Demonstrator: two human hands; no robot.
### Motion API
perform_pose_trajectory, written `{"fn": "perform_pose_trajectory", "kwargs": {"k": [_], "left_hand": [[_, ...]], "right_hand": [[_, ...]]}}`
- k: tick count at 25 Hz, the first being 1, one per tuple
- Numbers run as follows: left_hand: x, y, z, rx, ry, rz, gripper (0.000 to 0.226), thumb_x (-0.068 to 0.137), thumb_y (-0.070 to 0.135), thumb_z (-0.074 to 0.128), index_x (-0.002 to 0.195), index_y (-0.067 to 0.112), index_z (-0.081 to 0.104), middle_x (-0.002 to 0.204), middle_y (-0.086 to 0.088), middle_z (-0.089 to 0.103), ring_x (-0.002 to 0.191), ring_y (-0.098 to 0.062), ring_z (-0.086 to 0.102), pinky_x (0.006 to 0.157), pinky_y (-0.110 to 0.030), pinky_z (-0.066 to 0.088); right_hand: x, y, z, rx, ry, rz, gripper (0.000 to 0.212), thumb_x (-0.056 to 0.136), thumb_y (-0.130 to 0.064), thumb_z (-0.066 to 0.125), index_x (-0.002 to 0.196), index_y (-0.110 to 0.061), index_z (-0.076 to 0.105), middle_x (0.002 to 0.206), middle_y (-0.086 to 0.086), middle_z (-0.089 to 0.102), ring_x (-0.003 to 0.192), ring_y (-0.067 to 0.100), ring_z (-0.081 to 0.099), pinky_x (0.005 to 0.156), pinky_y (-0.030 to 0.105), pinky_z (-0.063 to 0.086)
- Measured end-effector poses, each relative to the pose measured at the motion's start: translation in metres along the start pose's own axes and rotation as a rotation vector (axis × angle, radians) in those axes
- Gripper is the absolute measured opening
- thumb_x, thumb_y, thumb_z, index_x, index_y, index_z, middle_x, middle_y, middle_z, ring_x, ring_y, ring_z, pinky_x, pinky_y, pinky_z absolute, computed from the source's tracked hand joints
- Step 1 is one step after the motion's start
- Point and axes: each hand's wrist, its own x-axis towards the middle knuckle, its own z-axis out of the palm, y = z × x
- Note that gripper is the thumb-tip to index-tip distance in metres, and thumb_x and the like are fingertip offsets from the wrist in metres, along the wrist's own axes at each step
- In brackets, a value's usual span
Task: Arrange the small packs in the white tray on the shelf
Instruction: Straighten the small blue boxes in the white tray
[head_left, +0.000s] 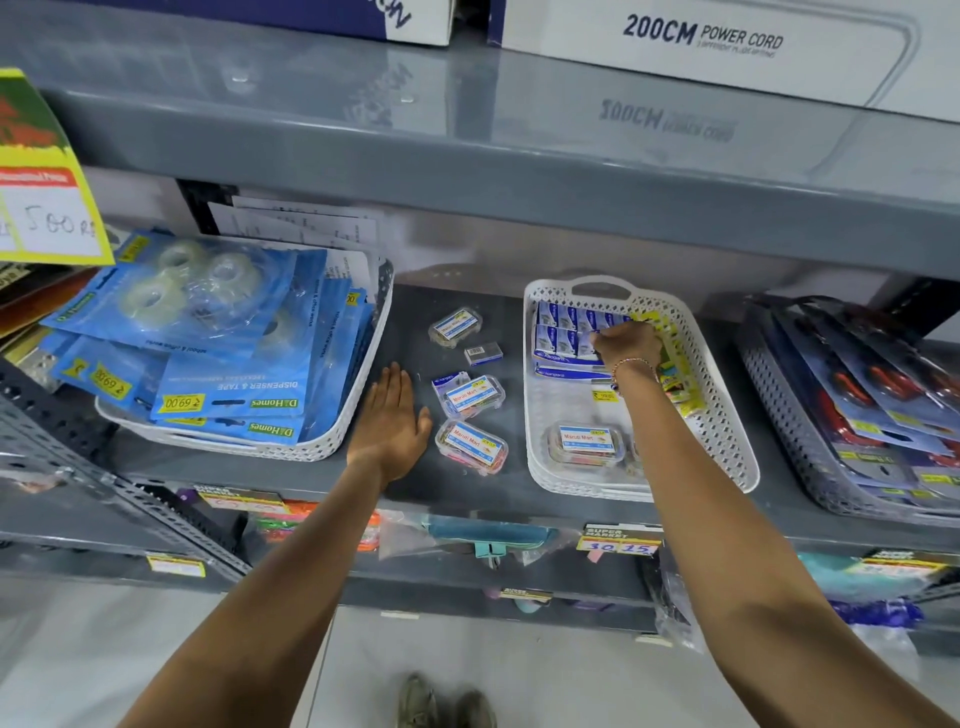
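- Your right hand reaches into the white tray right of centre, fingers curled shut among the small blue packs lined up at its far end; whether that grip has hold of one pack, you cannot tell from here.
- Your left hand lies flat and open on the grey shelf, palm down, holding nothing.
- Just right of that hand, loose on the shelf, sit three clear labelled boxes and a small dark pack.
- Another clear labelled box rests in the near end of the white tray, with yellow packs along its right side.
- At left of the frame a second white basket holds blue tape-dispenser packs.
- At far right a grey basket carries carded items with red parts.
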Motion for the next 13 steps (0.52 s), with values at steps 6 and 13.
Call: {"fn": "perform_pose_trajectory", "kwargs": {"k": [6, 13], "left_hand": [[0.001, -0.001, 0.001, 0.016, -0.007, -0.007, 0.066, 0.1, 0.04, 0.019, 0.15, 0.004, -0.004, 0.161, -0.012, -0.009, 0.148, -0.022, -0.009, 0.121, -0.034, -0.003], [-0.002, 0.001, -0.003, 0.007, -0.014, -0.003, 0.066, 0.1, 0.04, 0.02, 0.151, 0.004, -0.003, 0.161, -0.012, -0.008, 0.149, -0.021, -0.008, 0.12, -0.032, -0.005]], "right_hand": [[-0.006, -0.002, 0.002, -0.107, 0.03, -0.085, 0.034, 0.086, -0.03, 0.061, 0.092, 0.002, 0.071, 0.102, 0.021, 0.072, 0.1, 0.032, 0.067, 0.079, 0.031, 0.051], [-0.043, -0.057, 0.029, 0.127, -0.186, -0.563, 0.017, 0.081, -0.006, 0.06, 0.091, -0.001, 0.073, 0.095, 0.018, 0.075, 0.093, 0.03, 0.069, 0.091, 0.038, 0.052]]}}
